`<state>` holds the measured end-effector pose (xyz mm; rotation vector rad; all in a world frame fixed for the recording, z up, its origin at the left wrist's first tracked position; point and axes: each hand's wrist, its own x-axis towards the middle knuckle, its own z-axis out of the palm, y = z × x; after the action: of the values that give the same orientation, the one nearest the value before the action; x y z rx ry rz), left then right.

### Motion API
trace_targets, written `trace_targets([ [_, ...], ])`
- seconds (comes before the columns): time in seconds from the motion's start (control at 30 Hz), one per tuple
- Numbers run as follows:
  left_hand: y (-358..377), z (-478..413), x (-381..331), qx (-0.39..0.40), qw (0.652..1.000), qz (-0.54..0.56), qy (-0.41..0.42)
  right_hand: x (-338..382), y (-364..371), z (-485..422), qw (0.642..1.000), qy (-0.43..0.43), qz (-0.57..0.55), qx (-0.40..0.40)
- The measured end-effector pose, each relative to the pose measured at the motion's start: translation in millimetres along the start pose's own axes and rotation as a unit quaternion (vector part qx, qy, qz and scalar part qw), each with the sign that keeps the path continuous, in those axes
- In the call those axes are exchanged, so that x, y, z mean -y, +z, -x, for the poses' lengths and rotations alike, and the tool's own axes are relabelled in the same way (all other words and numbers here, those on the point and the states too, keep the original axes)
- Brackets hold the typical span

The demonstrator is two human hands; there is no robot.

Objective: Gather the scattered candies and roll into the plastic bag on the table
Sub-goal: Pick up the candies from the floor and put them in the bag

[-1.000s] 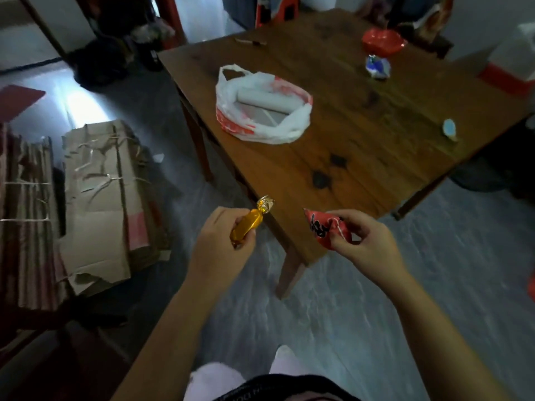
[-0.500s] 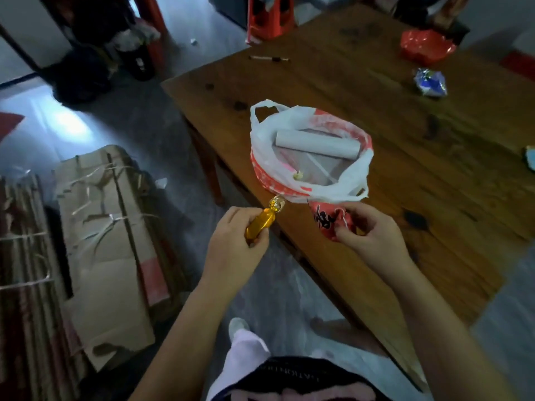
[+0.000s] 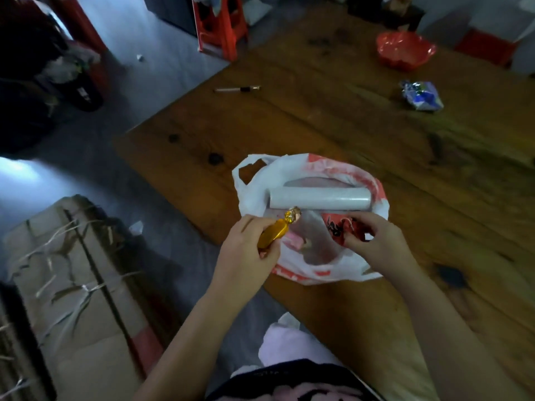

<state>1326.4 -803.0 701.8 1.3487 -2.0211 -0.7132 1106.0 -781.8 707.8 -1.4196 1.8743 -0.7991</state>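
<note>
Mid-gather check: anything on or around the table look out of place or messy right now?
Nothing spilled or damaged. Stray items remain on the table: a blue-and-white wrapper and a pen, both far from the plastic bag. The left hand holds a gold candy, the right hand a red packet, over the bag.

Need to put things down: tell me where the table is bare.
Bare wood lies between the plastic bag, the pen and the blue wrapper, and right of the bag. The near edge is crowded: left hand and right hand over the bag's mouth.
</note>
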Motion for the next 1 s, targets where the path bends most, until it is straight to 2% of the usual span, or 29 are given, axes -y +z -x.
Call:
trace_targets([
  [0.1,3,-24,4,0.03,1.0,-0.002,0.006,-9,-3,-16,1.0,0.024,0.012,0.008],
  [0.27,11,-51,11,0.06,0.998,-0.018,0.019,-18,5,-27,0.997,0.015,0.079,0.016],
  [0.4,18,-60,16,0.102,0.994,-0.016,0.024,-22,24,-25,0.991,0.051,0.117,0.042],
  [0.6,21,-76,25,0.158,0.986,-0.007,0.057,-11,39,-14,0.995,0.077,0.06,0.029],
  [0.7,27,-88,26,0.193,0.978,0.001,0.075,-7,34,-3,0.993,0.107,0.03,-0.035],
  [0.8,38,-100,21,0.217,0.972,0.004,0.087,-5,30,7,0.987,0.101,0.041,-0.117],
  [1.0,59,-116,12,0.29,0.949,-0.036,0.116,-2,26,20,0.972,0.113,0.09,-0.183],
])
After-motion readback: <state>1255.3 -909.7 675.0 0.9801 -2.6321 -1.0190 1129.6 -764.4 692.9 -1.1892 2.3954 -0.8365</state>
